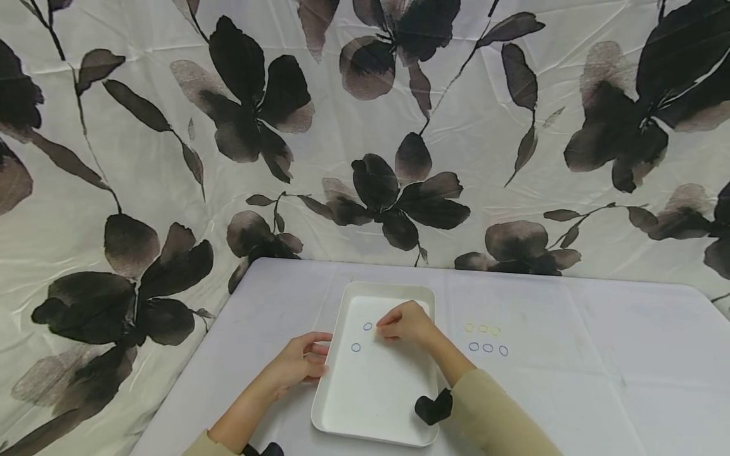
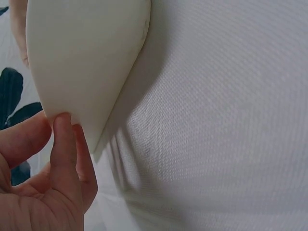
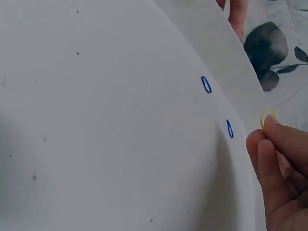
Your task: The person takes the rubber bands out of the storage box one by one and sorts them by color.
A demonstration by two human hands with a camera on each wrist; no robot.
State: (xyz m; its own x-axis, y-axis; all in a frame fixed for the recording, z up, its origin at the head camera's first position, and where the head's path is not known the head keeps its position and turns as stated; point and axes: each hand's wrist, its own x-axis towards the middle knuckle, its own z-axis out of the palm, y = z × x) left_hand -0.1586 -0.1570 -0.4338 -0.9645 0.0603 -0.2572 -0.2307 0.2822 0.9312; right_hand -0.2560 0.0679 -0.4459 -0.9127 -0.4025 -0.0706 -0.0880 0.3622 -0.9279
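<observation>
Since it's thin, yellow loop [image 3: 261, 120]: prob featherlight, bendy, grab an edge
Right hand [image 1: 409, 323]: pinching it
Left hand [image 1: 298, 361]: loose fingers touching the tray [image 1: 376, 396]

right forearm [image 1: 454, 362] crosses tray [image 1: 393, 386]; near end [image 1: 371, 415] passable.

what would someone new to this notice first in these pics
The big dark flowers on the pale cloth behind the table would likely catch the eye first. Next comes the white tray, with two blue rings inside and the left hand at its left edge. The right hand pinches a thin yellow ring, clearest in the right wrist view.
</observation>
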